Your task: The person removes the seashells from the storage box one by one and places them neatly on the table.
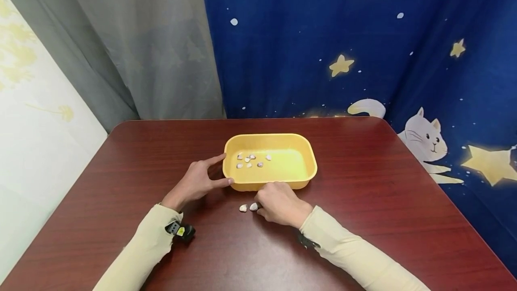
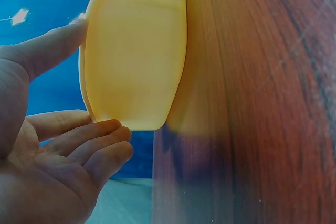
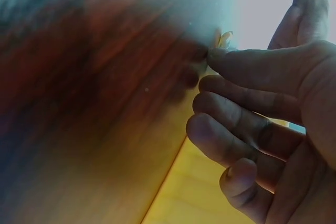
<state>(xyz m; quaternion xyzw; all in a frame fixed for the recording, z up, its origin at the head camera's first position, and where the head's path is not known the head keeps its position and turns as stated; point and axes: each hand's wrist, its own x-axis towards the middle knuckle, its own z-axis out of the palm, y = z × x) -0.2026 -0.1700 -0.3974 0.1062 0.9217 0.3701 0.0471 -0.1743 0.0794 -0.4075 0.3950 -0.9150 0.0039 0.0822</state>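
My left hand [image 1: 194, 182] spans the left end of a yellow plastic tub [image 1: 262, 186]. Its thumb and index finger touch the rim, and in the left wrist view the other fingers [image 2: 107, 142] lie loosely extended by the end wall. In front of the tub, my right hand [image 1: 282, 204] reaches down to the tabletop with bent fingers. A small whitish seashell [image 1: 253, 207] is at its thumb and fingertips, apparently pinched, partly covered by them. Just left of it lies another seashell [image 1: 243, 208]. Inside the tub, several small seashells [image 1: 260, 164] are scattered toward the left.
Everything stands on a dark reddish wooden table [image 1: 363, 183] with rounded far corners. Behind it hang a grey curtain [image 1: 161, 57] and a blue curtain [image 1: 291, 57] with stars and a cat. A pale wall panel [image 1: 36, 125] borders the left side.
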